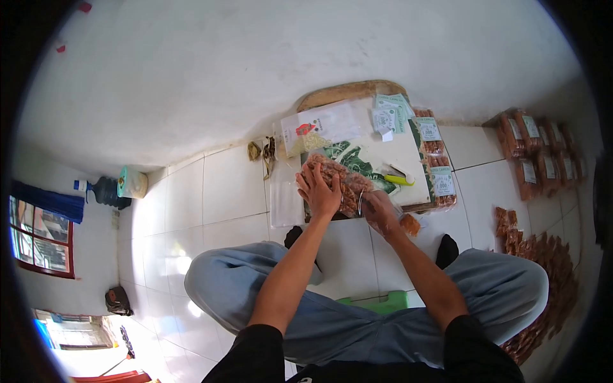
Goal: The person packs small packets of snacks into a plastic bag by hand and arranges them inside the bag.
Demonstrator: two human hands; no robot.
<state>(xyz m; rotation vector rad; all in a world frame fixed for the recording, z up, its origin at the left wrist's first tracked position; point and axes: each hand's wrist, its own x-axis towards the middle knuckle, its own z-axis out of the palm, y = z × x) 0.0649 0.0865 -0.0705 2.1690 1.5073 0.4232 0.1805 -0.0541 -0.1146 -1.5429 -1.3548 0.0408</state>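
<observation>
A clear plastic bag filled with brown pieces (pixel 348 203) lies near the front edge of a low board with a green-and-white cover (pixel 414 195). My left hand (pixel 320 191) rests on the bag with its fingers spread. At the bag's right end my right hand (pixel 379 212) is closed on the plastic; its fingertips are partly hidden. A thin dark curved thing shows beside those fingers, too small to name. Just right of the bag lies a yellow-green-handled tool (pixel 399 179). An orange-brown piece (pixel 409 224) sits beside my right wrist.
Printed labels (pixel 391 115) and a plastic bag with a red print (pixel 316 127) lie at the board's back. Labelled packs (pixel 440 182) line its right edge. More packs (pixel 543 159) are stacked at right, above a large heap of brown pieces (pixel 549 274). A green stool (pixel 383 302) shows below.
</observation>
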